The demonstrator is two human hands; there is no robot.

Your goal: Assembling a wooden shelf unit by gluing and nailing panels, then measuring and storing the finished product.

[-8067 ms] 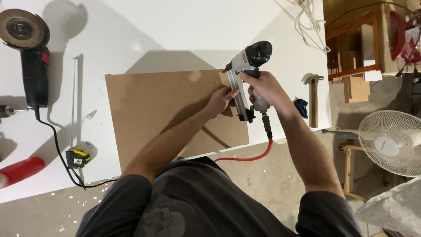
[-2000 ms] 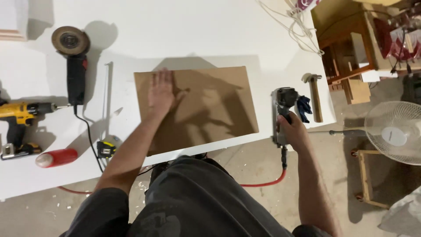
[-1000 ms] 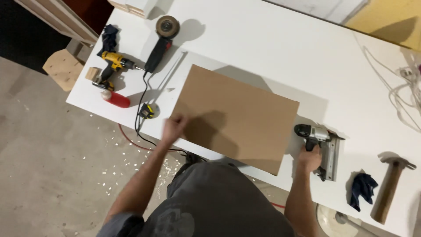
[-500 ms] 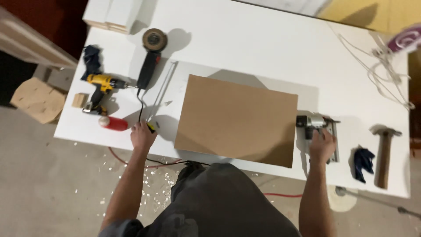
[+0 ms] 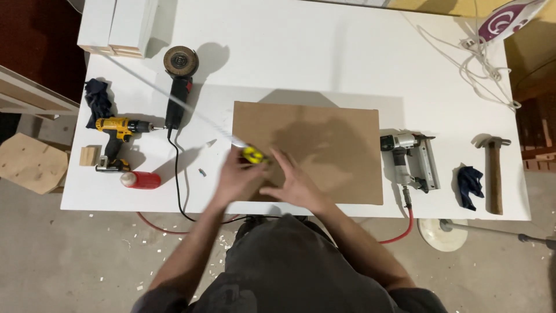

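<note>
A view from above a white bench (image 5: 324,52) shows a person's 2 bare hands meeting over the near left corner of a flat brown board (image 5: 324,145). The thing in hand is a small yellow and black tape measure (image 5: 253,154), sitting at the board's left edge, close to the near side of the bench. Its thin pale blade (image 5: 174,98) runs out as a blurred streak, slanting up and to the left across the bench towards 2 white blocks (image 5: 119,26) at the far left corner.

The left hand (image 5: 238,179) is blurred; its fingers curl around the tape measure case from below, closed on it. The right hand (image 5: 295,184) lies on the board just beside the case, fingers spread fairly wide and pointing up and left; whether the fingertips touch the case cannot be told through the blur.

To the left of the board lie an angle grinder (image 5: 176,87) with a black cord, a yellow cordless drill (image 5: 116,130), a dark rag (image 5: 98,98), a small wooden block (image 5: 88,155) and a red can (image 5: 141,180) on its side. To the right of the board rests a grey nail gun (image 5: 412,159) with a red hose (image 5: 399,232) dropping off the near edge, then a second dark cloth (image 5: 469,184) and a wooden-handled hammer (image 5: 494,174). A tangle of white cord (image 5: 480,58) lies at the far right
</note>
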